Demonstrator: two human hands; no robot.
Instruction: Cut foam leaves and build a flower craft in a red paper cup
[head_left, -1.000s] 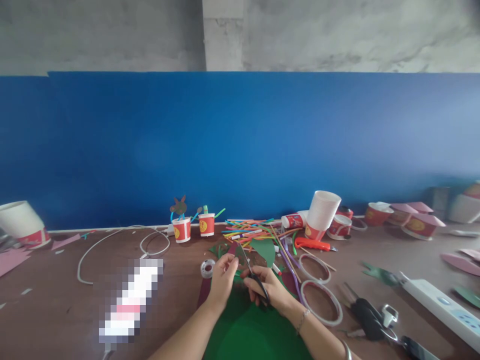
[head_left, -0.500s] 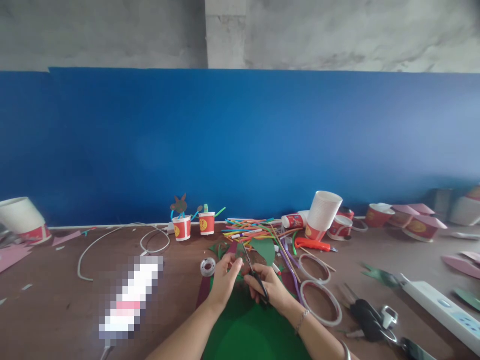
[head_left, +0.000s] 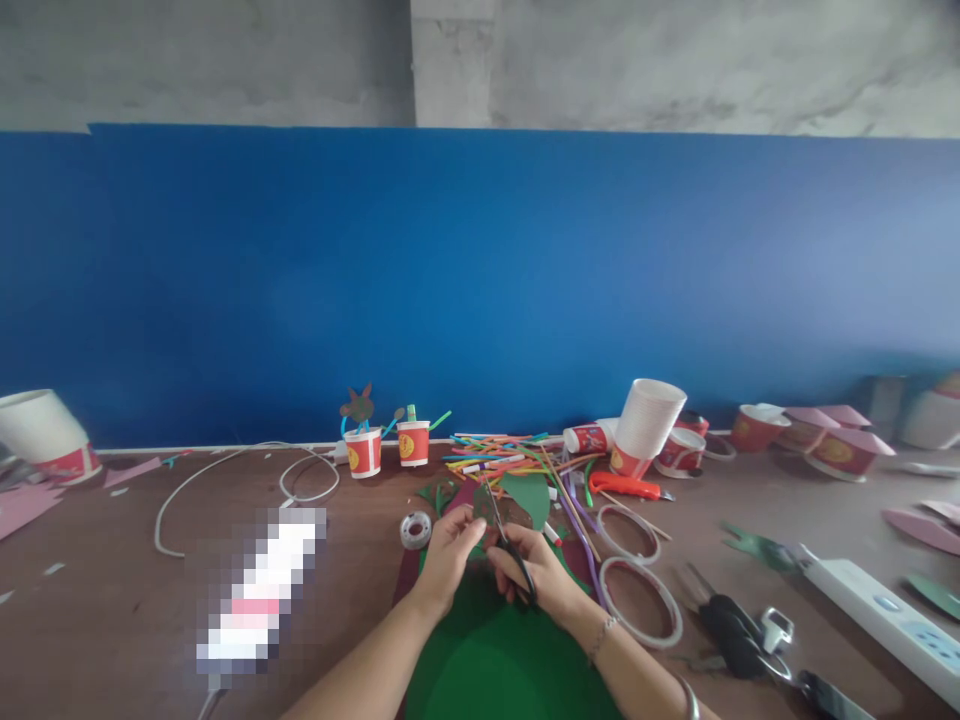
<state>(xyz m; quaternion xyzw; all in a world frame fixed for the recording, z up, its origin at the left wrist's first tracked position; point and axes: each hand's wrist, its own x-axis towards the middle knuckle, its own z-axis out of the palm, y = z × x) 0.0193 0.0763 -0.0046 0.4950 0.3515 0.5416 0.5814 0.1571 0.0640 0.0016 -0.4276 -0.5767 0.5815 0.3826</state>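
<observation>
In the head view, little is changing from a second earlier: both hands are staying close together above the green sheet (head_left: 510,665), and the scissors (head_left: 524,575) are shifting only slightly against the small green piece (head_left: 484,502). That is suggesting careful trimming, with the piece not yet being let go.

The left hand (head_left: 452,550) appears to be pinching the piece between thumb and finger; the right hand (head_left: 541,572) is curling its grip around the scissor handles, the blades pointing toward eleven o'clock. Whether they are meeting, I cannot tell.

The small piece is sitting at twelve o'clock, between the hands. A larger green cut-out (head_left: 531,497) is lying just beyond at one o'clock, straws (head_left: 480,456) are lying farther at twelve, and a tape roll (head_left: 415,530) is resting on the surface (head_left: 112,620) at ten.
</observation>
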